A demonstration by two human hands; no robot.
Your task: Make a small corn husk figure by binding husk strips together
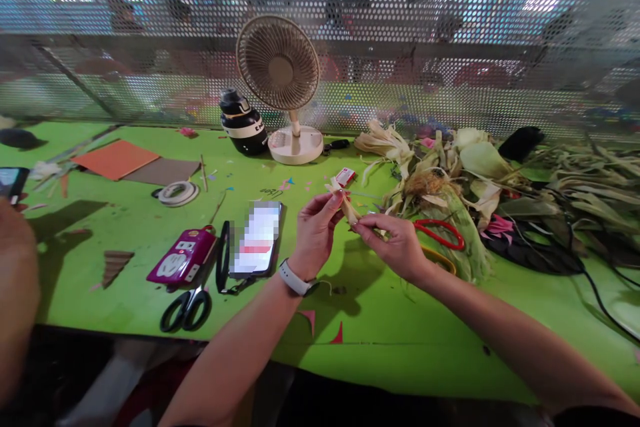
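Between my hands, above the green table, is a narrow pale strip of corn husk [349, 208]. My left hand [319, 226], with a light-banded watch [295, 278] on its wrist, pinches the husk near its upper end. My right hand [393, 240] grips the lower end between thumb and fingers. Just right of my right hand lie scissors with red and yellow handles [440, 232], partly under a heap of dried corn husks [450, 187]. A small red and white packet [345, 177] rests behind my left hand.
Nearby on the left are a phone [257, 238], a purple power strip [184, 257] and black scissors [186, 309]. Farther back stand a fan [280, 70] and a black bottle [243, 127]. A co-worker's arm [17, 280] is at the left edge. A black cable [603, 300] runs at right.
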